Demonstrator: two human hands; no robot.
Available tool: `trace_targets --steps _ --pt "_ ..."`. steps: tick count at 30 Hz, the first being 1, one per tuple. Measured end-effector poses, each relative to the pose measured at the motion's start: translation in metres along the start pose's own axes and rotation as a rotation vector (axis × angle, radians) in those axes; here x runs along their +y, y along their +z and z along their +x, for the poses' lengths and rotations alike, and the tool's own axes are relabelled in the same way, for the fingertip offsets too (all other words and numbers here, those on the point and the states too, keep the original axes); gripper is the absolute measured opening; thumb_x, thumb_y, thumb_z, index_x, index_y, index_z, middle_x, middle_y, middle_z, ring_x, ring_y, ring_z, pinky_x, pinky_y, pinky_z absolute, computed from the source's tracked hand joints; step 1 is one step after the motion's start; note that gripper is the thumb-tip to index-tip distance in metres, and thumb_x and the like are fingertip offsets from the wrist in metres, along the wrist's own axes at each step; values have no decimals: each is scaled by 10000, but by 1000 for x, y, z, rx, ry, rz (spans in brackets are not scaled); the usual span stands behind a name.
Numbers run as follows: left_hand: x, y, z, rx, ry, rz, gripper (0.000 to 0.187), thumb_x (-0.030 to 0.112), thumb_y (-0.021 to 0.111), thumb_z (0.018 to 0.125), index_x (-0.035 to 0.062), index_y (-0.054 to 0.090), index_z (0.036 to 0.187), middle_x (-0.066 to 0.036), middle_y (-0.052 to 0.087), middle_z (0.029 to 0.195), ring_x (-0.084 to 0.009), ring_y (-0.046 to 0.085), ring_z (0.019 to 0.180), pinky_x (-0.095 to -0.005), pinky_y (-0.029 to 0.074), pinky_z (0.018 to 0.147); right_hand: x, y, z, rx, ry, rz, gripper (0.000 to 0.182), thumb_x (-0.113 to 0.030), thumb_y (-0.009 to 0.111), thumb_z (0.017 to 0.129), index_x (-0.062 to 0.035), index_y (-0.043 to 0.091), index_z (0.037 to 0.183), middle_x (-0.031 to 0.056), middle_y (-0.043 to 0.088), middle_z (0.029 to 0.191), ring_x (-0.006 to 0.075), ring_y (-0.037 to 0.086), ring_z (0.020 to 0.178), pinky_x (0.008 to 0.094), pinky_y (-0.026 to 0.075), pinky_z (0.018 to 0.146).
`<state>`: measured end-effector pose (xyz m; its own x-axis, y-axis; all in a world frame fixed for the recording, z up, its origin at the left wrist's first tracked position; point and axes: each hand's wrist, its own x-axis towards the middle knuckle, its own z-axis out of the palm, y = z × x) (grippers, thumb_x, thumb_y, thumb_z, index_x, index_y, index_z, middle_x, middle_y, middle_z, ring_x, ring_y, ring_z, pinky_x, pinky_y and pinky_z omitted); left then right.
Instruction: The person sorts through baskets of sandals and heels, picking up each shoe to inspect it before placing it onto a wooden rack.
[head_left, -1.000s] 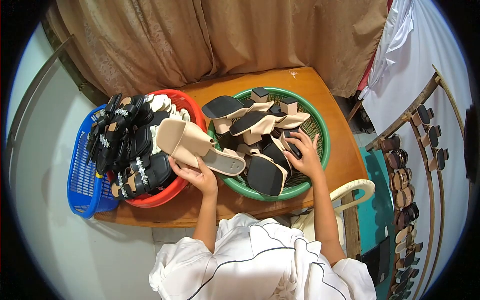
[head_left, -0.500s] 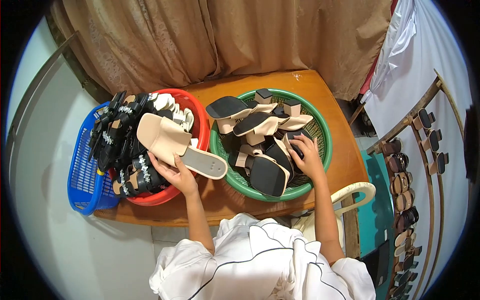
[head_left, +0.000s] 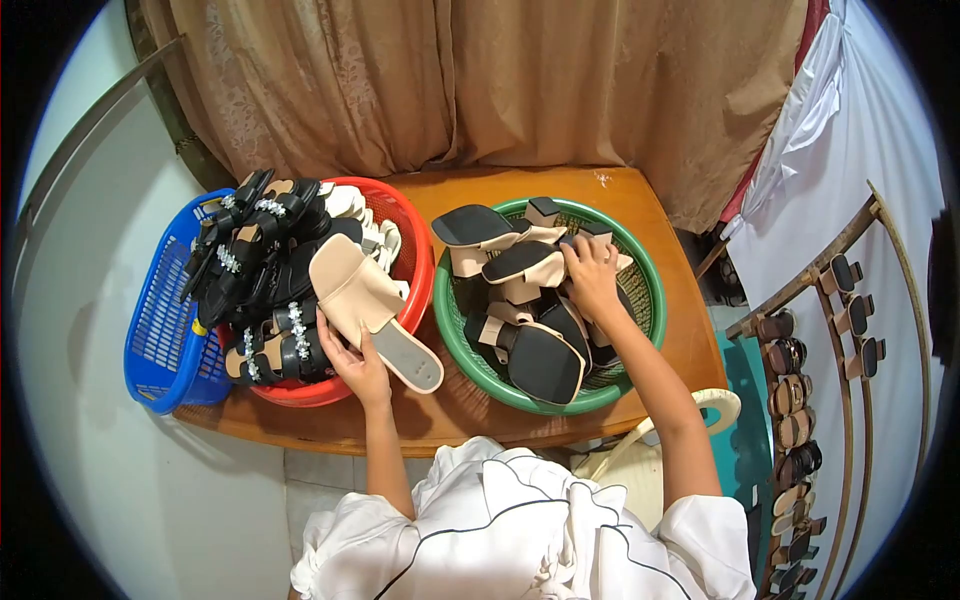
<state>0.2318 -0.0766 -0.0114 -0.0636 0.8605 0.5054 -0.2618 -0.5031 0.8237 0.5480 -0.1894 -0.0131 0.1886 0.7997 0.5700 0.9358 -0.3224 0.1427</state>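
My left hand is closed on a beige slide sandal, held tilted over the front of the red basket. The sandal's wide strap faces up and its pale insole points toward me. My right hand reaches into the green basket, fingers curled over a beige sandal among the pile; its fingertips partly hide that sandal. Around it lie several block-heeled sandals with black soles, including a black-soled sandal turned upside down near the front.
Black sandals with shiny trim and white sandals heap in the red basket, beside a blue basket. All stand on a wooden table. A pale chair and sandal racks are at right; a brown curtain hangs behind.
My right hand has moved up and left, toward the back of the green basket's pile. The held sandal has turned steeper, its insole end swinging closer to me.
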Motion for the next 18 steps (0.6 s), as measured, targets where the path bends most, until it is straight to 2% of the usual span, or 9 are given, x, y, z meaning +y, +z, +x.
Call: trace_targets --steps 1,3,6,10,13,15,17,18 --pt "2 0 0 2 2 5 591 -73 458 836 14 173 1347 -184 292 1335 -241 363 1196 -341 323 979 1 11 2 -56 35 -27 615 -86 691 524 -102 505 1110 58 492 1063 249 429 1061 502 245 945" --pt "5 -1 0 2 9 15 591 -70 463 835 12 176 1346 -180 293 1336 -240 361 1197 -338 327 975 2 15 12 -222 85 -48 570 -96 680 541 -104 518 1087 43 529 1012 231 482 1014 496 229 967" --pt "4 -5 0 -15 49 70 585 -59 469 838 8 184 1344 -179 292 1338 -240 361 1198 -335 335 970 6 14 10 -207 50 10 507 -107 659 570 -112 535 1062 46 558 949 218 523 963 492 230 971" --pt "7 -12 1 -16 7 15 580 -47 476 840 4 189 1342 -176 290 1341 -240 348 1211 -337 327 976 2 -5 2 40 133 221 430 -74 613 613 -112 555 1038 52 572 931 213 533 946 485 226 974" --pt "10 -17 5 -17 2 51 575 -41 478 843 4 194 1341 -174 285 1348 -239 343 1216 -339 323 979 13 -19 -3 150 229 304 471 -58 612 612 -114 545 1075 66 577 989 228 519 997 474 208 987" --pt "16 -14 10 -30 15 31 552 -35 478 847 -11 216 1332 -168 294 1347 -234 348 1214 -338 315 984 11 -47 -6 312 297 502 421 -55 623 647 -74 548 1060 97 573 1043 263 507 1019 471 205 986" --pt "19 -8 15 -44 22 3 535 -37 475 847 -22 232 1324 -164 305 1342 -233 354 1209 -338 310 987 43 -15 -32 487 245 428 385 -64 631 672 -31 545 1045 130 569 1037 305 499 1014 458 235 980" --pt "21 -3 18 -59 19 -14 531 -39 474 847 -26 237 1321 -163 313 1338 -230 359 1206 -336 308 988 52 -13 -43 476 270 527 386 -74 631 693 -16 528 1061 141 562 1044 306 503 1005 438 281 959"
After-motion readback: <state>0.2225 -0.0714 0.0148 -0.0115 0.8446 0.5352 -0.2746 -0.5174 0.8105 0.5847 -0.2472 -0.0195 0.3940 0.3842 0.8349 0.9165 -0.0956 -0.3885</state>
